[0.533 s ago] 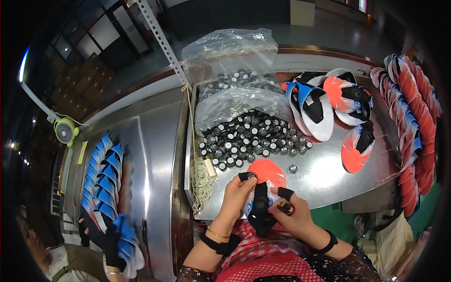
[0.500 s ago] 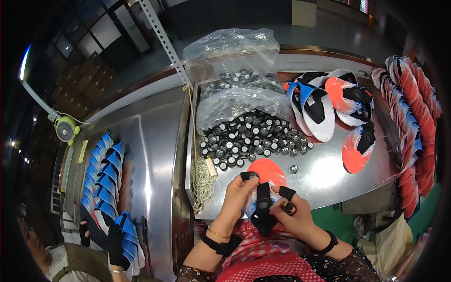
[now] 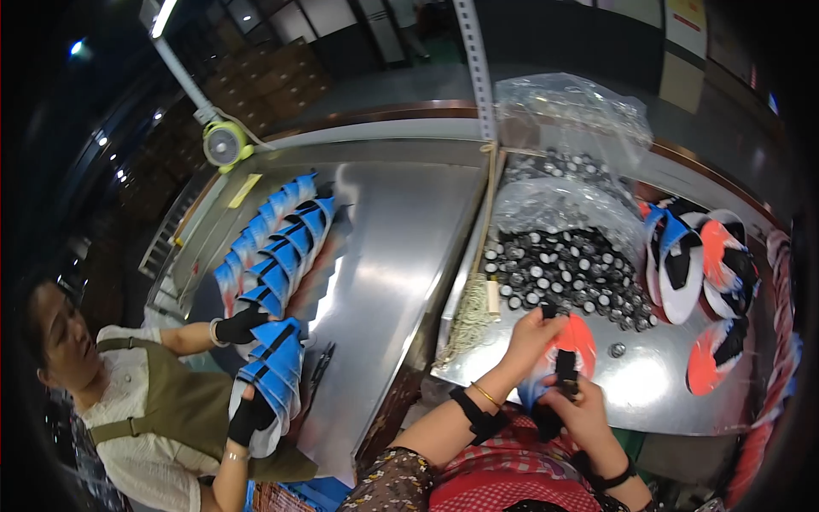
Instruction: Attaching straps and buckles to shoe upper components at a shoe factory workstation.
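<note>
Right hand (image 3: 589, 414) touches shoe upper (image 3: 582, 343) — long axis outward, red end farthest.

Head cam = L 1 of 2 side-by-side fisheyes on wearer's head; looks down & fwd from above the desk (image 3: 644, 401). V. wide FOV, faces a bit L: L hand (image 3: 536, 338) & R hand (image 3: 582, 413) nr, low & R of ctr; co-worker (image 3: 166, 384) at L side.

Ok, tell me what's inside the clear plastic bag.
Round black knobs, many white-faced, show through the clear plastic bag; more lie heaped in front. Deeper layers are covered by knobs and crinkled plastic.
</note>
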Demonstrator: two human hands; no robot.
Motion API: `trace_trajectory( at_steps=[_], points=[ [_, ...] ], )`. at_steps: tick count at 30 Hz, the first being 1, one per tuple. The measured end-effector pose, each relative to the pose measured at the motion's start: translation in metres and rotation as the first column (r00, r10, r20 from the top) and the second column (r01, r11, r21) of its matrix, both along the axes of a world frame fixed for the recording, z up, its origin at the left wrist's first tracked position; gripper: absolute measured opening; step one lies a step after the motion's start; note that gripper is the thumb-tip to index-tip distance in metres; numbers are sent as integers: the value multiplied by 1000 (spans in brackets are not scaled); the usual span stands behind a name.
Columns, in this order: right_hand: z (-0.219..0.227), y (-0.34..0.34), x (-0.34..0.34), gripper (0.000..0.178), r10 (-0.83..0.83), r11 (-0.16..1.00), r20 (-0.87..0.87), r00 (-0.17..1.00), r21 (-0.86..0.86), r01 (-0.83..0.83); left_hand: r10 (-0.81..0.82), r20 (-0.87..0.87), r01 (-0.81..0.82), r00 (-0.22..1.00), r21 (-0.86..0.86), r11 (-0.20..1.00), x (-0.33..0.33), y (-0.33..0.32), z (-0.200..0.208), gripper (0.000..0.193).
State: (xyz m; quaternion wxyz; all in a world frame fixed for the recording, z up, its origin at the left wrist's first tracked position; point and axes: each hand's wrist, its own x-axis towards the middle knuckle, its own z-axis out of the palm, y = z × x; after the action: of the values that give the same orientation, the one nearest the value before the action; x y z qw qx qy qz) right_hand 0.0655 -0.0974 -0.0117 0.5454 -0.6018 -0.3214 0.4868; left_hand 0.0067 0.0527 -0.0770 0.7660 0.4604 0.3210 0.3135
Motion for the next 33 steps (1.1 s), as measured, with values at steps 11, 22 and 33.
trace_trajectory(
  at_steps=[11,22,33],
  points=[
    [-11,4,38,23,-166,916,645,746,382,-126,-422,-77,428,903,229,874,-34,-33,52,36],
    [-69,-4,77,29,-275,950,235,932,214,227,19,-690,679,723,715,166,-58,-60,26,57],
    [-18,-7,29,16,14,1000,460,888,-29,0,17,-513,433,858,741,514,-59,-64,1,34]
  ],
)
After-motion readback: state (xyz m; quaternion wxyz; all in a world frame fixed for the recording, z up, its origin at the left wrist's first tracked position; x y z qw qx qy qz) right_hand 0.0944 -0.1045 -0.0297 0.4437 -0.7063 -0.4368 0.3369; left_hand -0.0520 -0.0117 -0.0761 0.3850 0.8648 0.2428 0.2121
